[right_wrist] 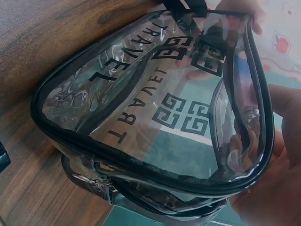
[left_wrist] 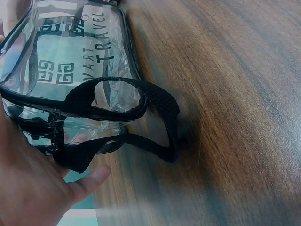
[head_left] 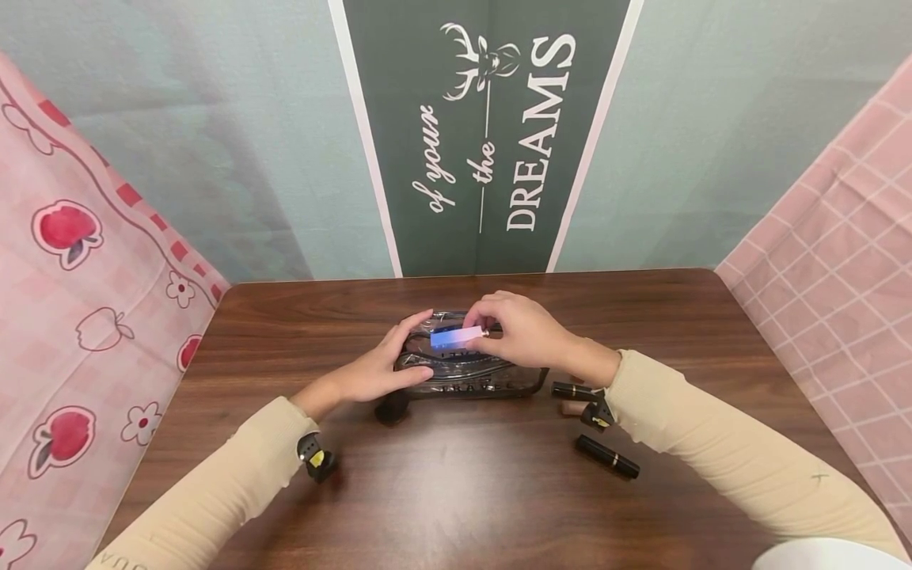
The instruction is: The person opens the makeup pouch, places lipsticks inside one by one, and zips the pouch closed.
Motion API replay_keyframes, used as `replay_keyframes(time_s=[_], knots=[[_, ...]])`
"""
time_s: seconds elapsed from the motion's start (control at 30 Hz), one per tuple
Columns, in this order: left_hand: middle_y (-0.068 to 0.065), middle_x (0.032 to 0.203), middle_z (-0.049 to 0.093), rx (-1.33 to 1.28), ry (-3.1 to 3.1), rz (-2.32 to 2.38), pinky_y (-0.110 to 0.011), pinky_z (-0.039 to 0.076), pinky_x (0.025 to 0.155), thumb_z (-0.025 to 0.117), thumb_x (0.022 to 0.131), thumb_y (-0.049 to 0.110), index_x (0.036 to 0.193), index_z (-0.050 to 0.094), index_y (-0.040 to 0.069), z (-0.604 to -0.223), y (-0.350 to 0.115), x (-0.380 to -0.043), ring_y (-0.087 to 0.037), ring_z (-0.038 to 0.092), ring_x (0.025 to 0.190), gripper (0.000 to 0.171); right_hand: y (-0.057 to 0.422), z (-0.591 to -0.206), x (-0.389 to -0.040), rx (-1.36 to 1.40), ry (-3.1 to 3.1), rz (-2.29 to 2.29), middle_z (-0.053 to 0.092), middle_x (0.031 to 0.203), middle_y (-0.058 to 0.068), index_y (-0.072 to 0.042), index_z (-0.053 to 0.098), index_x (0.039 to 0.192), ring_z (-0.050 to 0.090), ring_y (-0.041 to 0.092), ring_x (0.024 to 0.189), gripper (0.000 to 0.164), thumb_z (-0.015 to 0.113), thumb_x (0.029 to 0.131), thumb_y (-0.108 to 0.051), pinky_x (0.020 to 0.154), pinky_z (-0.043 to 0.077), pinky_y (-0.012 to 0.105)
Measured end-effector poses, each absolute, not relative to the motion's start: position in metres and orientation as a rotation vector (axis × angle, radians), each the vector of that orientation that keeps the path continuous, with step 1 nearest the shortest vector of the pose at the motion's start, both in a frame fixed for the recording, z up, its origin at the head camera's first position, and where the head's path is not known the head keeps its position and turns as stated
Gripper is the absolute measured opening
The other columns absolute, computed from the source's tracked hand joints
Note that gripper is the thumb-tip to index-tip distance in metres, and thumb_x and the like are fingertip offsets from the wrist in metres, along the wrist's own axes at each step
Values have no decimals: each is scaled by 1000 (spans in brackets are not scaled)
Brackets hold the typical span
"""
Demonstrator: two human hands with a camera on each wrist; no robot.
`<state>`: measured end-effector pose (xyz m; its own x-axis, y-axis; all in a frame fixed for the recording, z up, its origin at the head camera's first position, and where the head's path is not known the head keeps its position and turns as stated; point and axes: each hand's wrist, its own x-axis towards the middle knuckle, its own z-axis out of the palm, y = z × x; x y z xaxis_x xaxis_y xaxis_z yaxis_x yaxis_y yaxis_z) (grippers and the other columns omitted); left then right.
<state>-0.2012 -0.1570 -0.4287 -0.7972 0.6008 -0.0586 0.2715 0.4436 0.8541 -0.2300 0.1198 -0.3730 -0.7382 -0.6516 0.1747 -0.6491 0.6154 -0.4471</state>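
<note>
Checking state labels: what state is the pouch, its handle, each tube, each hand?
Clear TRAVEL pouch: looks unzipped
Black strap handle: looped outward
Blue-to-pink tube: pinched by right hand
Nearer black tube: lying, looks closed
Farther black tube: lying, partly hidden
Beige-pink tube: lying, mostly hidden
Left hand: spread, touching pouch
Right hand: pinching tube

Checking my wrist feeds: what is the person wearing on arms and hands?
Both arms wear long cream sleeves, the left with faint lettering. Each cuff has a black wrist camera with a yellow patch. The left hand and right hand are ungloved.
</note>
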Motion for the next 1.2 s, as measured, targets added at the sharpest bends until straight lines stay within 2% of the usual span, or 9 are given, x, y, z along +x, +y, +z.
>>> replay_keyframes(time_s=[0.3,0.47,0.67,1.2], knots=[[-17,158,20,757,2352,1298,-57,31,111,69,97,36,162,12,32,-431,-157,-203,-41,32,141,87,120,-373,-230,-1148,2809,-779,64,88,-7,-16,74,101,55,12,86,21,83,87,-27,75,46,33],[-19,156,23,793,2350,1316,-54,31,112,69,97,29,163,13,27,-432,-156,-203,-41,35,140,87,122,-373,-231,-1161,2790,-796,67,93,-2,-13,74,109,59,13,90,28,82,88,-30,81,48,36],[-20,154,24,805,2307,1358,-53,34,110,70,97,24,163,11,19,-433,-155,-203,-44,44,135,89,123,-373,-231,-1165,2780,-806,68,94,-1,-13,73,110,60,13,91,29,81,89,-31,82,48,37],[-19,153,25,783,2323,1337,-53,33,110,70,97,27,163,12,25,-432,-155,-201,-42,36,139,88,124,-375,-231,-1178,2755,-825,68,92,-3,-13,74,108,60,12,91,25,81,89,-28,81,48,36]])
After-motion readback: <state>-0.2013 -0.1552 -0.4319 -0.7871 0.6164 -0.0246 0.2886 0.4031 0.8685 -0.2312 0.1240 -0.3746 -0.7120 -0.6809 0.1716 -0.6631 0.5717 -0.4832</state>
